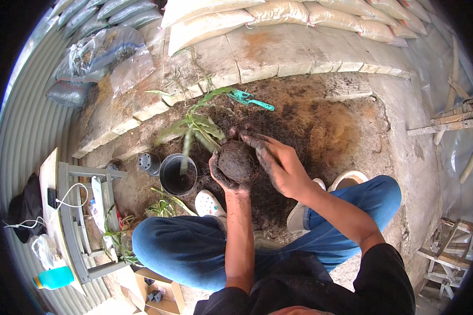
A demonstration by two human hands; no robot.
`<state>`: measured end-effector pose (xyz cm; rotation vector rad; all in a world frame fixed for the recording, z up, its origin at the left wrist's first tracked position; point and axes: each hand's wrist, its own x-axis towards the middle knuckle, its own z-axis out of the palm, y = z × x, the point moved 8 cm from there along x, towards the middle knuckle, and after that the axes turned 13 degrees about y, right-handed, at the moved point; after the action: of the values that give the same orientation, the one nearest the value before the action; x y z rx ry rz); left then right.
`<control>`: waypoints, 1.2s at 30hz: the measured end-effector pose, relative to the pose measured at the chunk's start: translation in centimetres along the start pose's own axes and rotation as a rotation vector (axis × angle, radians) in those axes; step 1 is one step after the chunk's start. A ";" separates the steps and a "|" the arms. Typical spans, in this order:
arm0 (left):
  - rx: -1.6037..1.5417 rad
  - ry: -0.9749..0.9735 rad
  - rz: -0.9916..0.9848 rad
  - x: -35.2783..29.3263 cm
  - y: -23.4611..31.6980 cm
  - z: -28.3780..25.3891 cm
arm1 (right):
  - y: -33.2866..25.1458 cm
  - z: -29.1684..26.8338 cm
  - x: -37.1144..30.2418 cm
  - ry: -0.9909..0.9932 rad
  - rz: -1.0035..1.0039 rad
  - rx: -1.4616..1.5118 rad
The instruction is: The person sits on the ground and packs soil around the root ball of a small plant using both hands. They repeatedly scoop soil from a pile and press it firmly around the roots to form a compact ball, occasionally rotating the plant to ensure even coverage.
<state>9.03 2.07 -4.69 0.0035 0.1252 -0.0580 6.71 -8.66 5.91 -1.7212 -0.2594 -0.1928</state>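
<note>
A leafy green plant (198,125) lies tilted to the left, its dark, round root ball (237,161) in front of me. My left hand (228,181) cups the root ball from below and from the left, its fingers curled round the side. My right hand (279,164) lies along the ball's right side, fingers stretched out and dark with soil. Just left of my left hand stands a black plant pot (178,175) with its mouth up. Beyond the plant a teal hand trowel (251,100) rests on loose dark soil (278,113).
A small black pot (149,164) lies beside the larger one. Another plant (163,206) is near my left knee. At the left stands a bench (68,220) with a cable and a teal bottle (54,278). Filled sacks (210,26) line the far concrete ledge (273,58). An open cardboard box (168,299) sits near.
</note>
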 end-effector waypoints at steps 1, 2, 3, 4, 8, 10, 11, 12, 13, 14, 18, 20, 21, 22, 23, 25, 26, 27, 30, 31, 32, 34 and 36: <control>-0.029 -0.072 -0.014 -0.2 -0.2 1.2 | -0.3 0.0 -0.1 -0.002 -0.124 -0.083; -0.058 -0.144 -0.029 -0.5 -0.4 2.3 | -0.9 0.1 -0.4 -0.004 -0.247 -0.165; -0.129 -0.182 -0.083 -0.8 -0.7 3.3 | -1.0 0.1 -0.5 -0.014 -0.254 -0.165; -0.113 -0.129 -0.042 -0.7 -0.4 2.7 | -1.2 0.3 -0.6 -0.026 -0.262 -0.164; -0.048 0.010 0.058 -0.5 0.6 1.2 | -1.4 0.6 -0.6 -0.044 -0.249 -0.157; -0.006 0.012 0.091 -0.7 0.9 1.4 | -1.7 0.7 -0.7 -0.067 -0.266 -0.172; 0.019 -0.003 0.114 -0.9 1.0 1.8 | -1.9 0.8 -0.8 -0.079 -0.276 -0.180; 0.044 -0.017 0.137 -1.1 1.1 2.1 | -2.1 0.9 -0.8 -0.083 -0.303 -0.205; -0.023 -0.051 0.081 -1.2 0.9 2.2 | -2.3 1.1 -0.9 -0.086 -0.328 -0.231; -0.091 -0.085 0.025 -1.2 0.7 2.3 | -2.5 1.2 -1.0 -0.089 -0.354 -0.256; -0.066 -0.028 0.091 -1.1 1.0 2.2 | -2.4 1.3 -0.9 -0.112 -0.343 -0.252; -0.106 -0.095 -0.030 -1.2 0.3 2.9 | -2.4 1.1 -0.9 -0.114 -0.343 -0.245; -0.127 -0.129 -0.090 -1.3 0.0 3.2 | -2.6 1.1 -1.0 -0.122 -0.360 -0.264; -0.064 -0.130 -0.055 -1.3 0.2 3.3 | -2.9 1.2 -1.0 -0.132 -0.378 -0.280; -0.001 -0.130 -0.020 -1.3 0.4 3.4 | -3.1 1.3 -1.0 -0.141 -0.396 -0.297; 0.024 -0.123 0.039 -1.2 0.8 3.4 | -2.9 1.4 -1.1 -0.139 -0.395 -0.288; -0.013 -0.115 0.064 -1.2 0.8 3.3 | -2.9 1.4 -1.2 -0.137 -0.393 -0.285; -0.049 -0.107 0.089 -1.2 0.9 3.2 | -2.9 1.3 -1.1 -0.134 -0.396 -0.289; -0.073 -0.097 0.068 -1.2 1.0 2.7 | -2.9 1.2 -0.8 -0.121 -0.371 -0.278; -0.064 -0.095 0.078 -1.2 1.0 2.9 | -2.7 1.1 -0.7 -0.111 -0.341 -0.260; -0.030 -0.095 0.113 -1.2 1.0 3.1 | -2.4 1.0 -0.7 -0.102 -0.310 -0.243; -0.010 -0.099 0.093 -1.3 0.9 3.4 | -2.3 0.9 -0.7 -0.091 -0.315 -0.251; -0.039 -0.106 -0.019 -1.6 0.6 3.5 | -2.4 0.9 -0.7 -0.086 -0.319 -0.247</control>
<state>7.92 2.71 -0.98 -0.0398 0.0205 -0.0748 5.39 -7.45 7.82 -1.9279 -0.5948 -0.3983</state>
